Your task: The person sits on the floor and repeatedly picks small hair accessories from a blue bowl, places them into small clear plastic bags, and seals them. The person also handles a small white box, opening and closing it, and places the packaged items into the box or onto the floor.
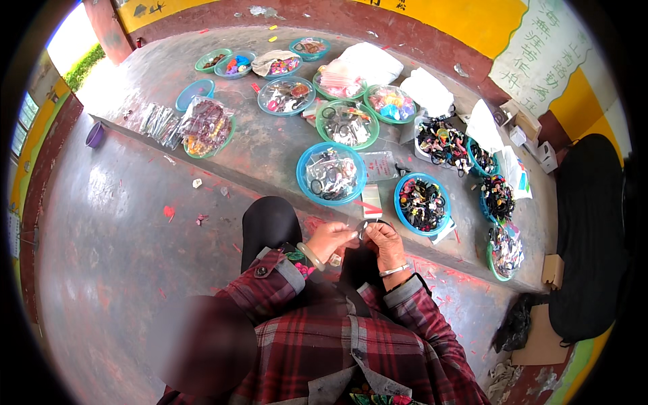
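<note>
My left hand (329, 237) and my right hand (385, 241) meet just above my lap, both pinching a small dark ring-shaped hair tie (365, 228) between the fingertips. The left wrist wears a pale green bangle, the right a thin silver one. My sleeves are red plaid. Directly beyond my hands, on a raised concrete step, stand a blue bowl of clear-wrapped hair ties (331, 173) and a blue bowl of dark, colourful hair ties (422, 202). A small flat packet (371, 201) lies between them.
Several more green and blue bowls of hair accessories (347, 124) spread across the step (270, 145), with plastic bags (204, 123), white bags (370, 62) and small cartons (533, 138). A purple cup (94, 135) sits at the left. A black bag (587, 236) leans at the right.
</note>
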The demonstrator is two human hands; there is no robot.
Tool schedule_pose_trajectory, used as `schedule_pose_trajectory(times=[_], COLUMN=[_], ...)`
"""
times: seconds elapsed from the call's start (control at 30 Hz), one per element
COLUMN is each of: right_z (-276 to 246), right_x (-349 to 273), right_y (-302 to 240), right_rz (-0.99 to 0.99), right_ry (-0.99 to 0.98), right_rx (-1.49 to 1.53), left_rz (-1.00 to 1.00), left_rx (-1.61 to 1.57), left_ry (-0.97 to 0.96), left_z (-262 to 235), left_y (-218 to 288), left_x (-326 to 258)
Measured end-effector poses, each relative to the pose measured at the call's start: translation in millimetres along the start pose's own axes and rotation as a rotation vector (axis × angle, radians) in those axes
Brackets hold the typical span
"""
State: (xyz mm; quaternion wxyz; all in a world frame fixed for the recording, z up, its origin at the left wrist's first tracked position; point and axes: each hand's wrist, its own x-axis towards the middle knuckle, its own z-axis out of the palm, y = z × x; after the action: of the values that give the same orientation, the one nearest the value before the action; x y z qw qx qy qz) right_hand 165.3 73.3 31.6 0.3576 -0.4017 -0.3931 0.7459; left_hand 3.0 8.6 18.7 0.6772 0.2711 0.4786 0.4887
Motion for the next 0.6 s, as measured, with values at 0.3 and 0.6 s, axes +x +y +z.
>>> schedule_pose_trajectory(times=[0.3,0.6], right_z=[-7.2,-6.1], right_x=[3.4,1.8], right_y=[-1.9,-1.3], right_rz=[0.015,0.007], right_ry=[0.155,0.198], right_rx=[0.070,0.126], left_rz=[0.000,0.025], left_rx=[-0.085,-0.072], left_ry=[-0.029,0.060], left_z=[4.7,2.8], left_y=[3.9,4.5], left_x=[-3.5,-2.4])
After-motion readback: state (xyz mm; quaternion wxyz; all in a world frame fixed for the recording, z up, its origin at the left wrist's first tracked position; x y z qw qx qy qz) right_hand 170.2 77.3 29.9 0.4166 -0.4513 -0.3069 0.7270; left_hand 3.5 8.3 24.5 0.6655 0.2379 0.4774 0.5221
